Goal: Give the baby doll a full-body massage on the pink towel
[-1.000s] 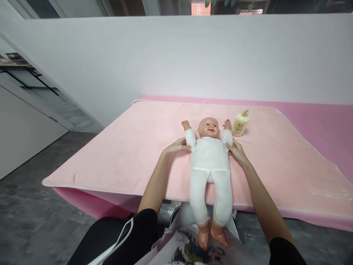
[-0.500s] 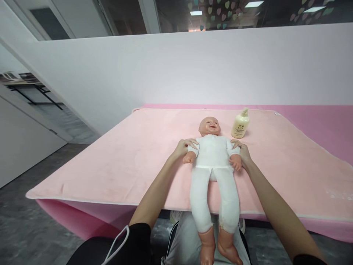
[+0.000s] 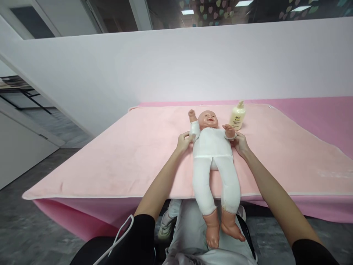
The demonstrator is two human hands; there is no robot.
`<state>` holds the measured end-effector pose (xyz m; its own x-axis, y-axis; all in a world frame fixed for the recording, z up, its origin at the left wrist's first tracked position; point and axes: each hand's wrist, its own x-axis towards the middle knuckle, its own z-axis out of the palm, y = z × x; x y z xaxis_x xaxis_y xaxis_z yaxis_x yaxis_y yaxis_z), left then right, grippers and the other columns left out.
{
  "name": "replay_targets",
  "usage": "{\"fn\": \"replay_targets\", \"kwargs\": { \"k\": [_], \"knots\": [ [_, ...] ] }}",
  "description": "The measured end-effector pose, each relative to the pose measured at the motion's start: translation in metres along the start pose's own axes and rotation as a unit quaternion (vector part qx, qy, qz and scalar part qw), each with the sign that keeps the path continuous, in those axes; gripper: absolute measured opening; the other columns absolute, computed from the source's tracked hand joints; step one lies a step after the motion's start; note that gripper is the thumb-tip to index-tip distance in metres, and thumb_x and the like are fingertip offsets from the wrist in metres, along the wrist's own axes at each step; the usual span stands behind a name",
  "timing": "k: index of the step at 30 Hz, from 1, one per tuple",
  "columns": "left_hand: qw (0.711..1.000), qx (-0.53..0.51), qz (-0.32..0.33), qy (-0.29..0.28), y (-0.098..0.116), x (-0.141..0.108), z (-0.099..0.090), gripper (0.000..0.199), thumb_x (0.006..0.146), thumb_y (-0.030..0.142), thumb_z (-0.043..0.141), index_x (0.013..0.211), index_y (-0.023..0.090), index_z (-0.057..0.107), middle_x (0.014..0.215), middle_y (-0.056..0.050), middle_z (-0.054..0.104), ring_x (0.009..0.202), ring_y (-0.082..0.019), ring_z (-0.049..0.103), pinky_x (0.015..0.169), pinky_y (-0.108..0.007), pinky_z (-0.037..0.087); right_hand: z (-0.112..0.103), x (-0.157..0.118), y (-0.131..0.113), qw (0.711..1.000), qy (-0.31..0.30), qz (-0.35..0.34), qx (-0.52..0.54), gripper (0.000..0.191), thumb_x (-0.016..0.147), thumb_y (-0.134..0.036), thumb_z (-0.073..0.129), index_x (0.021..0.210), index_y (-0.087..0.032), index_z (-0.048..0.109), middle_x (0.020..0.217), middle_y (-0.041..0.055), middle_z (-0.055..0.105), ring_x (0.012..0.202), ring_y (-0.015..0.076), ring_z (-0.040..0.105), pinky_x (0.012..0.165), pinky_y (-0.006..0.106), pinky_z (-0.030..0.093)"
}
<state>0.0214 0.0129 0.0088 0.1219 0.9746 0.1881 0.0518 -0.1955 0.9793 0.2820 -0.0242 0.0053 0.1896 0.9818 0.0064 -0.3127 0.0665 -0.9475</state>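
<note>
Head view: you look down at a baby doll (image 3: 211, 147) lying on its back on a soft pink blanket (image 3: 124, 158).
Doll's spot: it lies near the front edge of the blanket, about in the middle, with its head toward the white wall (image 3: 165, 66).
Doll's legs: the 2 legs hang past the front edge of the blanket, and the 2 bare feet rest over your lap.
Doll's clothes: it wears a white suit, and its head, hands and feet are bare.
Your left hand (image 3: 184, 141): your fingers are curled around the doll's upper arm on that side, holding it, and that arm points up beside the doll's head.
Your right hand (image 3: 241, 142): your fingers are wrapped around the doll's other arm, holding it, and that arm is bent so the small hand sits near the doll's chin.
Your arms: both are bare up to black sleeves and reach out on each side of the doll.
Bottle (image 3: 237, 116): 1 pale yellow pump bottle stands upright on the blanket, just beside the doll's head and near your right hand, not touching it.
Table (image 3: 317, 110): a darker pink cover shows under the blanket and runs off to the right.
</note>
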Motion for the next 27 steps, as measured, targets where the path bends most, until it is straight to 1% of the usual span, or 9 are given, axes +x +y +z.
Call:
{"fn": "replay_targets", "kwargs": {
  "k": [3, 7, 9, 13, 16, 19, 21, 23, 27],
  "knots": [
    [0.999, -0.002, -0.007, 0.033, -0.004, 0.002, 0.001, 0.031, 0.064, 0.045, 0.061, 0.065, 0.014, 0.059, 0.058, 0.001, 0.055, 0.054, -0.010, 0.048, 0.053, -0.023, 0.040, 0.001, 0.000, 0.002, 0.999, 0.012, -0.020, -0.026, 0.036, 0.051, -0.022, 0.051, 0.084, -0.017, 0.065, 0.075, 0.0025, 0.063, 0.062, 0.0124, 0.049, 0.051, 0.022, 0.035],
    [0.998, 0.038, -0.023, 0.053, -0.007, 0.004, 0.001, 0.035, 0.066, 0.049, 0.059, 0.060, 0.015, 0.055, 0.055, 0.002, 0.050, 0.051, -0.009, 0.045, 0.049, -0.022, 0.036, 0.005, -0.002, 0.004, 0.997, 0.041, -0.055, -0.029, 0.016, 0.052, -0.021, 0.052, 0.066, -0.017, 0.059, 0.058, -0.0021, 0.053, 0.055, 0.0088, 0.041, 0.052, 0.022, 0.035],
    [0.997, 0.047, -0.021, 0.054, -0.006, 0.004, 0.003, 0.033, 0.067, 0.048, 0.058, 0.060, 0.015, 0.053, 0.056, 0.002, 0.049, 0.051, -0.009, 0.044, 0.048, -0.021, 0.034, 0.007, -0.003, 0.004, 0.996, 0.052, -0.071, -0.035, 0.012, 0.054, -0.024, 0.056, 0.063, -0.016, 0.058, 0.059, -0.0021, 0.053, 0.058, 0.0096, 0.044, 0.056, 0.023, 0.039],
    [0.997, 0.050, -0.031, 0.057, -0.003, 0.002, 0.008, 0.029, 0.069, 0.045, 0.055, 0.063, 0.016, 0.053, 0.061, 0.000, 0.052, 0.052, -0.010, 0.045, 0.047, -0.022, 0.033, 0.009, -0.003, 0.005, 0.987, 0.065, -0.110, -0.095, 0.026, 0.060, -0.037, 0.062, 0.074, -0.015, 0.062, 0.075, 0.0010, 0.060, 0.068, 0.0119, 0.050, 0.063, 0.024, 0.041],
    [0.996, 0.059, -0.036, 0.058, -0.001, 0.001, 0.009, 0.031, 0.069, 0.046, 0.054, 0.063, 0.016, 0.053, 0.061, 0.000, 0.053, 0.054, -0.011, 0.045, 0.048, -0.023, 0.033, 0.010, -0.004, 0.005, 0.978, 0.070, -0.137, -0.143, 0.034, 0.063, -0.045, 0.060, 0.076, -0.013, 0.062, 0.077, 0.0028, 0.061, 0.070, 0.0129, 0.051, 0.063, 0.024, 0.040],
    [0.995, 0.082, -0.039, 0.046, -0.001, 0.001, 0.008, 0.035, 0.070, 0.049, 0.054, 0.059, 0.016, 0.052, 0.058, 0.000, 0.050, 0.054, -0.011, 0.043, 0.050, -0.023, 0.031, 0.011, -0.006, 0.003, 0.969, 0.061, -0.153, -0.186, 0.037, 0.065, -0.048, 0.058, 0.079, -0.013, 0.061, 0.078, 0.0033, 0.061, 0.072, 0.0136, 0.051, 0.063, 0.023, 0.039],
    [0.993, 0.102, -0.040, 0.042, -0.001, 0.001, 0.006, 0.037, 0.070, 0.050, 0.053, 0.056, 0.016, 0.050, 0.055, 0.001, 0.047, 0.053, -0.010, 0.039, 0.050, -0.024, 0.029, 0.010, -0.007, 0.003, 0.964, 0.044, -0.156, -0.210, 0.037, 0.067, -0.049, 0.056, 0.080, -0.014, 0.060, 0.077, 0.0025, 0.060, 0.070, 0.0129, 0.049, 0.062, 0.023, 0.038],
    [0.991, 0.118, -0.039, 0.039, 0.001, 0.000, 0.005, 0.038, 0.071, 0.050, 0.054, 0.053, 0.017, 0.049, 0.053, 0.001, 0.045, 0.052, -0.010, 0.037, 0.051, -0.024, 0.026, 0.009, -0.006, 0.003, 0.960, 0.031, -0.150, -0.234, 0.037, 0.069, -0.051, 0.054, 0.074, -0.014, 0.058, 0.070, 0.0011, 0.056, 0.065, 0.0114, 0.046, 0.060, 0.023, 0.035],
    [0.989, 0.142, -0.022, 0.039, 0.007, -0.005, 0.005, 0.038, 0.071, 0.049, 0.054, 0.050, 0.018, 0.046, 0.051, 0.001, 0.043, 0.051, -0.010, 0.034, 0.052, -0.025, 0.023, 0.009, -0.003, 0.006, 0.950, 0.036, -0.135, -0.278, 0.043, 0.069, -0.058, 0.052, 0.061, -0.015, 0.049, 0.057, -0.0013, 0.046, 0.057, 0.0093, 0.037, 0.054, 0.022, 0.029]
  ]
}}
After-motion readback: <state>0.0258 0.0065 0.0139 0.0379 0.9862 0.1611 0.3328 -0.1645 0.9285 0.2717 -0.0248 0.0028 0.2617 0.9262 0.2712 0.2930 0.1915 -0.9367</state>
